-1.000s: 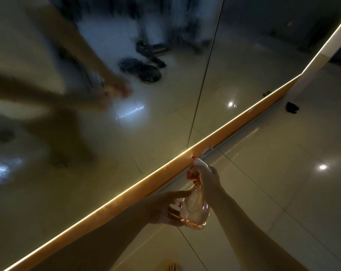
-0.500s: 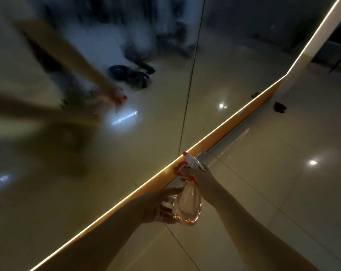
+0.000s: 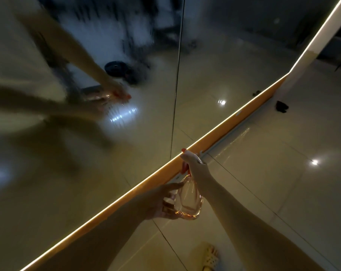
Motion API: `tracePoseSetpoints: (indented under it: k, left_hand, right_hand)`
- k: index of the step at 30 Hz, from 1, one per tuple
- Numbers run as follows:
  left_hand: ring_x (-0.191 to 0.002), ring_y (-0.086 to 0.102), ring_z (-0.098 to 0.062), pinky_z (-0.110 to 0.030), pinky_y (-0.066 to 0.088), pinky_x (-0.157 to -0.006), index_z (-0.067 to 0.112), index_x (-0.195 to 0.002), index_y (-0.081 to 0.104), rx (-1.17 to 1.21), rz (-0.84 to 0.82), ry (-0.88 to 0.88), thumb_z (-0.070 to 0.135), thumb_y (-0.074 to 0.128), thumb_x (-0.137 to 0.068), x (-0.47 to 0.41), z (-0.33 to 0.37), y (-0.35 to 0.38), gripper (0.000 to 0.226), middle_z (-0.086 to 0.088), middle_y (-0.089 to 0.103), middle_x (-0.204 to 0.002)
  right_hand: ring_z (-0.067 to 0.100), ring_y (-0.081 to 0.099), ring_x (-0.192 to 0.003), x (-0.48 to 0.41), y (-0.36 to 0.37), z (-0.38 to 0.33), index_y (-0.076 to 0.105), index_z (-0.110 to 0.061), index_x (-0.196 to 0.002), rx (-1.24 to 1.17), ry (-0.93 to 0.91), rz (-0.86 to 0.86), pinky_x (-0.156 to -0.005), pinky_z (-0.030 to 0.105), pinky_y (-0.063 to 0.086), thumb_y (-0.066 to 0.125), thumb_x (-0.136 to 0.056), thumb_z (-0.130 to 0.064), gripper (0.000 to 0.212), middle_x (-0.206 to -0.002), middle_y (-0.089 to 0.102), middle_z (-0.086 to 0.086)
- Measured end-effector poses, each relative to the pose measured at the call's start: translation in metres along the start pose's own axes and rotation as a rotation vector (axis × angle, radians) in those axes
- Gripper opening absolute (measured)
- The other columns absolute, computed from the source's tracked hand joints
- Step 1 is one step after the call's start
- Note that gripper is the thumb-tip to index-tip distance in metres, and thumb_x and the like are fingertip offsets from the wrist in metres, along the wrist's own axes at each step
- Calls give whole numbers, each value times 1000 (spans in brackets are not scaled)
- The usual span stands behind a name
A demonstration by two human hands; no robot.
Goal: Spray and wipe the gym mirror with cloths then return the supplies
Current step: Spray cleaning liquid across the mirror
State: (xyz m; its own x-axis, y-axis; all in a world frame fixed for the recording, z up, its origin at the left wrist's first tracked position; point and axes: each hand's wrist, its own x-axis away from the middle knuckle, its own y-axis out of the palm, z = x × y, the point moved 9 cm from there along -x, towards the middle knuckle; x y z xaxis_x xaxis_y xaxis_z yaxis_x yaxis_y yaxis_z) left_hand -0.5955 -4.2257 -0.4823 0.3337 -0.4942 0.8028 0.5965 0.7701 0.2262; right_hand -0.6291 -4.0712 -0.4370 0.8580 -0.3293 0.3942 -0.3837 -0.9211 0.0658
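Observation:
A clear spray bottle [image 3: 188, 198] with a little amber liquid and a red-and-white trigger head hangs low in front of the mirror's lit bottom edge. My right hand [image 3: 198, 170] grips its neck and trigger from above. My left hand [image 3: 161, 202] supports the bottle's body from the left, fingers loosely spread against it. The large gym mirror [image 3: 87, 163] fills the left and centre, smeared and wet, and shows my blurred arms and the bottle reflected. No cloth can be made out in my hands.
An orange skirting with a glowing light strip [image 3: 214, 137] runs diagonally along the mirror's base. A small dark object [image 3: 281, 106] lies on the glossy tiled floor near the skirting at right. My sandalled foot [image 3: 209, 258] shows at the bottom.
The view has shifted a little. Both hands stay on the bottle near the skirting. The nozzle now points more towards the mirror's lower edge.

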Motion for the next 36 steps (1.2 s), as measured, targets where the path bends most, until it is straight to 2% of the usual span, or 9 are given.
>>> tracePoseSetpoints:
  k: [4, 9, 15, 19, 23, 27, 31, 33, 36]
  left_hand:
    - [-102, 70, -42, -49, 61, -86, 13, -126, 62, 116, 40, 0, 46, 94, -66, -22, 13, 6, 76, -17, 61, -121]
    - [-107, 67, -42, -52, 57, -97, 11, -122, 62, 152, 78, -13, 43, 89, -68, -46, 29, 21, 68, -17, 59, -127]
    - [-107, 72, -45, -47, 62, -84, 3, -128, 61, 173, 52, -57, 50, 101, -53, -69, 45, 46, 96, -25, 64, -129]
    - [-104, 71, -42, -44, 62, -84, 4, -127, 60, 172, 39, -61, 51, 92, -64, -80, 56, 62, 85, -25, 63, -124]
    - [-102, 69, -42, -49, 61, -90, 12, -122, 62, 164, 61, -32, 49, 90, -68, -91, 69, 75, 71, -20, 60, -128]
    - [-98, 69, -37, -43, 61, -84, 13, -121, 62, 134, 59, -8, 49, 89, -61, -102, 85, 89, 75, -16, 62, -119]
    - [-99, 73, -38, -42, 61, -86, 6, -128, 60, 95, 22, -55, 53, 99, -55, -111, 95, 106, 96, -23, 68, -118]
    - [-95, 76, -32, -39, 61, -81, 7, -125, 63, 80, 0, -36, 55, 93, -65, -114, 100, 116, 83, -19, 72, -113]
    - [-94, 76, -29, -37, 61, -80, 10, -117, 66, 60, 6, -12, 60, 91, -65, -115, 105, 128, 76, -14, 73, -108]
  right_hand:
    - [25, 61, -86, -11, -11, -7, 63, -4, -98, -84, 5, -92, -84, 38, 48, 70, -94, -33, 30, -89, 64, 14]
    - [32, 66, -91, -33, -43, -16, 72, -3, -83, -97, 10, -72, -92, 46, 53, 70, -96, -27, 27, -88, 72, 14]
    - [24, 61, -70, -60, -72, -25, 65, -11, -73, -29, 18, -57, -72, 38, 49, 65, -99, -22, 28, -71, 64, 11]
    - [23, 52, -71, -74, -87, -26, 58, -18, -77, -8, 37, -71, -70, 38, 44, 68, -96, -35, 27, -71, 52, 6]
    - [30, 61, -84, -81, -111, -31, 64, -5, -96, -37, 25, -38, -78, 38, 51, 66, -99, -31, 26, -88, 63, 18]
    - [35, 68, -96, -86, -137, -39, 65, 8, -109, -78, -18, -18, -80, 34, 55, 66, -99, -38, 47, -103, 68, 29]
    - [21, 67, -77, -90, -161, -51, 66, -3, -87, -70, -39, 6, -72, 25, 54, 63, -101, -27, 29, -81, 68, 16]
    - [9, 64, -62, -92, -167, -59, 63, -8, -79, -66, -43, 2, -62, 18, 52, 61, -102, -23, 27, -70, 64, 6]
    - [11, 56, -60, -95, -176, -68, 59, -10, -77, -89, -49, 2, -62, 24, 46, 64, -101, -25, 29, -66, 57, 3]
